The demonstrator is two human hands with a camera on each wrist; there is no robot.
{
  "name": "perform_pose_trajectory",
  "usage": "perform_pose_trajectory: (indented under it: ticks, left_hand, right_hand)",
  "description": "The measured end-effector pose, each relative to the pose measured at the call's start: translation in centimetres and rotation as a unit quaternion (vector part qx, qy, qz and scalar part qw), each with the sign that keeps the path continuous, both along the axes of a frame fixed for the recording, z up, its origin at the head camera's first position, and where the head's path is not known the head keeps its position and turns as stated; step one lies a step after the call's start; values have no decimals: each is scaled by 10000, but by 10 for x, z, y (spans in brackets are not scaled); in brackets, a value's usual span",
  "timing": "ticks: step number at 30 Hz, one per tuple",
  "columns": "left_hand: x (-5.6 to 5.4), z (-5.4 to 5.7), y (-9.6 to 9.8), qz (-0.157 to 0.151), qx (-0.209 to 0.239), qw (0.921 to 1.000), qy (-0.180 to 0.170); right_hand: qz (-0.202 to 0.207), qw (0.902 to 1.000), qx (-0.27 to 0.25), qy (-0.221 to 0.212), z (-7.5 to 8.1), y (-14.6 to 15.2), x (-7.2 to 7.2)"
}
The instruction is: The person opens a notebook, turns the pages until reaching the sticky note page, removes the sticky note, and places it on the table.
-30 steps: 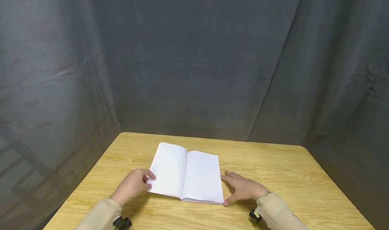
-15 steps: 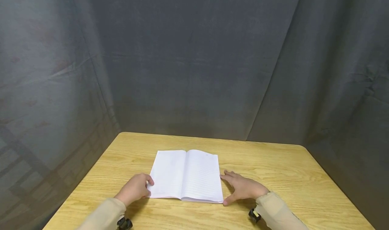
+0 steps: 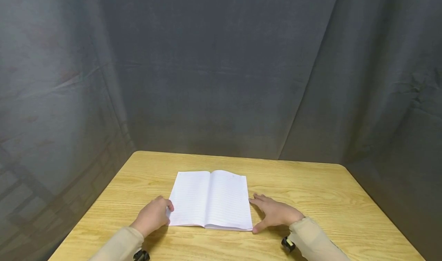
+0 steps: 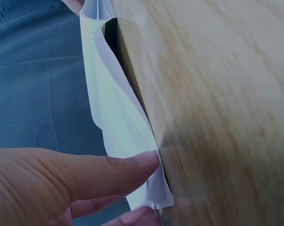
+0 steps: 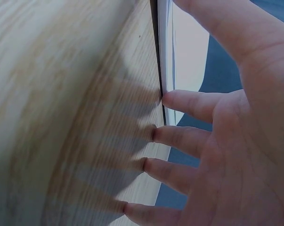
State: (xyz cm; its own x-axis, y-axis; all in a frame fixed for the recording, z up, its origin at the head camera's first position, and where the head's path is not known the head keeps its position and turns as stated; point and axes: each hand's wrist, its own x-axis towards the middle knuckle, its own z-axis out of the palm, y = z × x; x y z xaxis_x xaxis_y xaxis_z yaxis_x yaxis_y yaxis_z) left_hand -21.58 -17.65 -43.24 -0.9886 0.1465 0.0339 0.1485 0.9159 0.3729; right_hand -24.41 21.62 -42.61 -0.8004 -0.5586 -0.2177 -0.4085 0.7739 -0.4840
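An open notebook [image 3: 228, 203] with white lined pages lies on the wooden table, spine pointing away from me. My left hand [image 3: 153, 215] is at its left edge, thumb near the lower left corner and fingers curled at the side. In the left wrist view, the thumb [image 4: 118, 174] lies over the page edge, with other fingers partly hidden below it. My right hand [image 3: 276, 213] is spread along the right edge. The right wrist view shows its straight fingers [image 5: 184, 139] reaching the table and the notebook's side, with the thumb near the bottom corner.
The wooden table [image 3: 345, 207] extends around the notebook on all sides. Dark grey curtains [image 3: 214, 81] hang behind it and at both sides. A small black device sits at each wrist, below the beige sleeves [image 3: 119, 243].
The left page has come down flat and its far corner has dropped nearer. My left hand has lowered slightly toward me with it. The right hand has stayed in place.
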Motion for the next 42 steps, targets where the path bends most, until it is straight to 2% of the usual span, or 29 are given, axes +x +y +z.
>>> perform_pose_trajectory:
  ticks: [11, 23, 27, 34, 38, 42]
  left_hand:
    - [2, 2, 1, -94, 3, 10000, 32]
    - [0, 6, -1, -134, -105, 9999, -11]
    - [-2, 22, 4, -180, -183, 9995, 165]
    - [-4, 69, 39, -418, -13, 9948, 926]
    - [-9, 86, 65, -1042, 669, 9859, 1127]
    - [-15, 87, 92, -1840, 1587, 9637, 1107]
  right_hand:
    - [12, 9999, -70, -138, 1, -2, 1]
    - [-8, 10000, -23, -83, 0, -2, 1]
    - [-31, 10000, 36, -31, -1, -2, 0]
    - [-42, 10000, 56, 22, -2, -1, -3]
    - [-1, 10000, 51, 22, -2, -1, -2]
    - [-27, 10000, 88, 23, -1, -2, -2]
